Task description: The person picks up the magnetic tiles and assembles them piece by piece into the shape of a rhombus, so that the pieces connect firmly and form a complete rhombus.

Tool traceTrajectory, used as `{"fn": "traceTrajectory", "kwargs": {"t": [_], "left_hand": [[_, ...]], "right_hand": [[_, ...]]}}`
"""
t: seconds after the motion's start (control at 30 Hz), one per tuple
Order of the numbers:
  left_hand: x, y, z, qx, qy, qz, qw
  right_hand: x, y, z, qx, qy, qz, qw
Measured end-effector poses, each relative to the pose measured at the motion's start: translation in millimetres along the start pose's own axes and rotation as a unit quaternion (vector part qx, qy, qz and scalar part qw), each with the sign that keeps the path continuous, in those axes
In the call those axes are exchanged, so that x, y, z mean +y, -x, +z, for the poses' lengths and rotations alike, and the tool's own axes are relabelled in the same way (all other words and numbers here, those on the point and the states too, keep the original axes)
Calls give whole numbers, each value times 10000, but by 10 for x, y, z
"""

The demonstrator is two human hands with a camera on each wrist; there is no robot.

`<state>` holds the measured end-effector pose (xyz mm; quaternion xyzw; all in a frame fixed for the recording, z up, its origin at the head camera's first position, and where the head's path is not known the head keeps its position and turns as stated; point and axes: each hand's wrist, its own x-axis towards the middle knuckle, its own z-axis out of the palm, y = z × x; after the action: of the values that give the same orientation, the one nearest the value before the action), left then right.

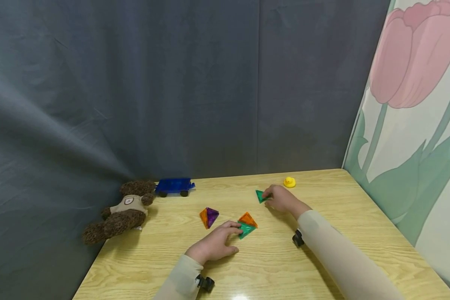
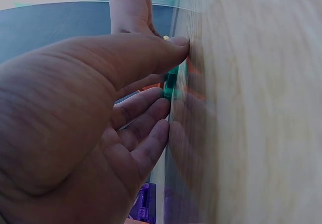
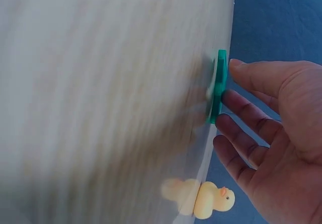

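A green triangular magnetic tile (image 1: 260, 196) lies flat on the table under my right hand (image 1: 283, 199). The right wrist view shows the fingertips resting on that green tile (image 3: 219, 88), with the thumb close to its far end. Nearer to me, an orange triangular tile (image 1: 248, 218) and another green triangular tile (image 1: 246, 230) lie edge to edge. My left hand (image 1: 216, 243) touches this second green tile with its extended fingers, while its thumb is spread apart near the tabletop. In the left wrist view that green tile (image 2: 171, 83) shows edge-on past the fingers.
An orange tile (image 1: 204, 217) and a purple tile (image 1: 212, 216) lie together left of centre. Behind them stands a blue wheeled car base (image 1: 175, 186). A brown teddy bear (image 1: 125, 210) lies at the left edge, and a yellow rubber duck (image 1: 290, 182) sits beyond my right hand.
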<state>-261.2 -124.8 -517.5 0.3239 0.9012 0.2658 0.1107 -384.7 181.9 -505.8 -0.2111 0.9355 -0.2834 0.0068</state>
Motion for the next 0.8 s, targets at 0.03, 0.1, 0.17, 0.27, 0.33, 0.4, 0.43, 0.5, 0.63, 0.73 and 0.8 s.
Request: {"fn": "traceTrajectory", "kwargs": {"t": [0.03, 0.1, 0.17, 0.27, 0.33, 0.4, 0.43, 0.5, 0.63, 0.73, 0.8], "left_hand": [[1, 0, 0, 0, 1, 3, 10000], [4, 1, 1, 6, 8, 5, 10000], [7, 1, 1, 9, -2, -1, 10000], [10, 4, 2, 8, -15, 2, 10000], [11, 5, 3, 6, -22, -1, 10000], [5, 4, 5, -2, -17, -6, 10000], [3, 4, 6, -6, -12, -10, 10000], [-4, 1, 9, 0, -21, -9, 10000], [-10, -3, 8, 23, -31, 6, 10000], [-10, 0, 8, 34, -24, 11, 10000], [-7, 4, 10, 30, -18, 9, 10000]], "right_hand": [[2, 21, -3, 48, 19, -6, 10000], [1, 69, -15, 142, 33, 6, 9999], [2, 124, -29, 184, 25, 75, 9998], [13, 203, -46, 200, 133, 81, 9997], [17, 260, -56, 180, 210, 107, 9996], [17, 315, -67, 172, 288, 123, 9994], [16, 342, -71, 170, 327, 132, 9992], [3, 395, -85, 147, 348, 156, 9992], [-6, 487, -99, 184, 224, 228, 9993], [0, 558, -100, 233, 60, 321, 9992], [13, 607, -99, 241, 12, 272, 9993]]}}
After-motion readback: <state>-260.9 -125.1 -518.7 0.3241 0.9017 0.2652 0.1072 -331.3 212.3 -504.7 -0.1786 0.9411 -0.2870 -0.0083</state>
